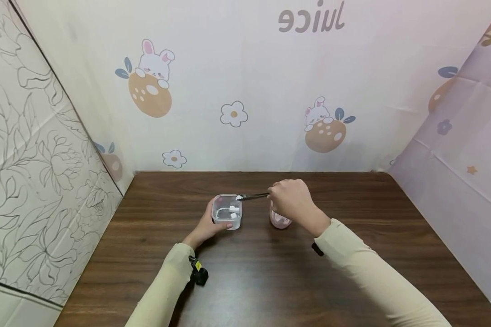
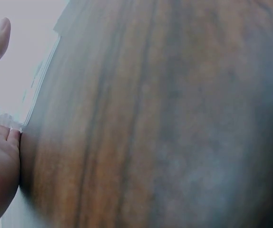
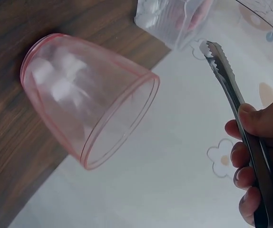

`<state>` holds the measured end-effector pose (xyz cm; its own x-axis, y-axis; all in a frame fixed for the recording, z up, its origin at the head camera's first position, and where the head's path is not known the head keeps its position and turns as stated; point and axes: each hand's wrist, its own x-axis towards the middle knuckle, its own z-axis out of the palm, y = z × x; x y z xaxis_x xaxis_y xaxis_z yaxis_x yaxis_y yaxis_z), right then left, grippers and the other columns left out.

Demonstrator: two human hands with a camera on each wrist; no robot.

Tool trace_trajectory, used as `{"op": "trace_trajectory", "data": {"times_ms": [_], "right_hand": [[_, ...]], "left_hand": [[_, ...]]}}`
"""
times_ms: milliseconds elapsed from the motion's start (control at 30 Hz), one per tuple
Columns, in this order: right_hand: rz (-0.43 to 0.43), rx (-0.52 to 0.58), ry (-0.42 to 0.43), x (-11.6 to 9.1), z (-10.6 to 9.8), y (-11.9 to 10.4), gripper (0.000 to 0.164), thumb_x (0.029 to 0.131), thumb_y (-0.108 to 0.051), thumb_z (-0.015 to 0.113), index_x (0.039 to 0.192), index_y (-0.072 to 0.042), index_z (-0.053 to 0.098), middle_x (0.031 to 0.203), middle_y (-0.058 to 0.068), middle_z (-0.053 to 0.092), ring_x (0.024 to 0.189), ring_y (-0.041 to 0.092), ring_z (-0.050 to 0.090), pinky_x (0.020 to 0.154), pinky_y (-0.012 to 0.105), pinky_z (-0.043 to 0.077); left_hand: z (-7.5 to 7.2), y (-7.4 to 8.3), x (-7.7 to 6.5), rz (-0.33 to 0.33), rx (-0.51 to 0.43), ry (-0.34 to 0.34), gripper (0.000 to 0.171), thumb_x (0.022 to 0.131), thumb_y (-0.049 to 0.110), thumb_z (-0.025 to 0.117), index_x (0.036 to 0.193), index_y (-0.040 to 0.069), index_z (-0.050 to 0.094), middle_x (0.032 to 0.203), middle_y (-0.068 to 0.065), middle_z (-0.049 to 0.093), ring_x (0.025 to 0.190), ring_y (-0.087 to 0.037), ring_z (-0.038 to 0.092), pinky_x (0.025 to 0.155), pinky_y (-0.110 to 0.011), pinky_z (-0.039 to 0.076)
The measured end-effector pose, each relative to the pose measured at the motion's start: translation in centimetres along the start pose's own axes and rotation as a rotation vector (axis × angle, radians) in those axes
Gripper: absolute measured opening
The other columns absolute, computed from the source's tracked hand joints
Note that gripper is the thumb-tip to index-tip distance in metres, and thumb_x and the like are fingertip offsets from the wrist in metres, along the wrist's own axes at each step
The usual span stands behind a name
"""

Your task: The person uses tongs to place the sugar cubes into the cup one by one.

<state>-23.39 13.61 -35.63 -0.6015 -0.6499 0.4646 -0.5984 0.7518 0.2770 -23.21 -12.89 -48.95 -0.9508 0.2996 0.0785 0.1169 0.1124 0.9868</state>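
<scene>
My left hand point(image 1: 206, 225) grips a clear square plastic container point(image 1: 216, 213) on the table, thumb along its near side. Inside it lie several white cubes point(image 1: 234, 215). In the left wrist view, part of the left hand point(image 2: 1, 161) shows at the left edge. My right hand point(image 1: 292, 202) holds black-and-silver metal tongs point(image 3: 243, 111), fingers curled round the arms. At the toothed tips, over the container's right rim, sits a small white piece point(image 3: 205, 48). A pink see-through cup point(image 3: 79, 90) stands beneath the right hand, with whitish pieces showing through its wall.
The dark wooden table point(image 1: 270, 281) runs back to a patterned wall cloth point(image 1: 204, 68). Another patterned panel point(image 1: 41, 150) borders the left side. A black wrist camera point(image 1: 199, 274) hangs by the left sleeve.
</scene>
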Motion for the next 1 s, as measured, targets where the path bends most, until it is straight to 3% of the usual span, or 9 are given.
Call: {"op": "trace_trajectory", "data": {"times_ms": [133,367,667,1000], "right_hand": [[0.042,0.003,-0.024,-0.5,-0.3,0.9,0.028,0.073,-0.011,0.072,0.053,-0.015,0.053,0.048,-0.004,0.045,0.043,0.013,0.036,0.035,0.032,0.032],[0.115,0.0,-0.058,-2.0,-1.0,2.7,0.041,0.074,-0.006,0.066,0.049,-0.019,0.036,0.047,-0.006,0.032,0.046,0.013,0.025,0.034,0.032,0.028],[0.151,-0.01,-0.058,-3.9,-1.4,4.3,0.038,0.076,-0.012,0.073,0.051,-0.018,0.045,0.048,-0.004,0.041,0.041,0.017,0.039,0.035,0.036,0.034],[0.177,-0.03,-0.052,-6.0,-1.9,5.8,0.033,0.077,-0.012,0.075,0.054,-0.017,0.052,0.048,-0.004,0.038,0.039,0.017,0.037,0.034,0.033,0.031]], "left_hand": [[0.0,0.0,0.0,0.009,-0.002,0.01,0.096,0.076,-0.002,0.076,0.15,0.002,0.013,0.15,-0.027,0.022,0.132,-0.044,0.027,0.107,-0.054,0.021],[0.1,-0.1,0.1,0.004,0.0,0.007,0.097,0.076,-0.002,0.076,0.15,0.001,0.013,0.15,-0.026,0.022,0.131,-0.044,0.028,0.106,-0.055,0.023],[0.1,0.0,0.1,0.016,0.007,0.006,0.097,0.076,-0.002,0.076,0.149,0.0,0.012,0.15,-0.027,0.022,0.132,-0.044,0.027,0.107,-0.054,0.021],[0.2,0.0,-0.1,0.017,0.001,0.02,0.097,0.075,-0.005,0.075,0.149,-0.002,0.013,0.146,-0.03,0.026,0.129,-0.046,0.029,0.106,-0.055,0.022]]}}
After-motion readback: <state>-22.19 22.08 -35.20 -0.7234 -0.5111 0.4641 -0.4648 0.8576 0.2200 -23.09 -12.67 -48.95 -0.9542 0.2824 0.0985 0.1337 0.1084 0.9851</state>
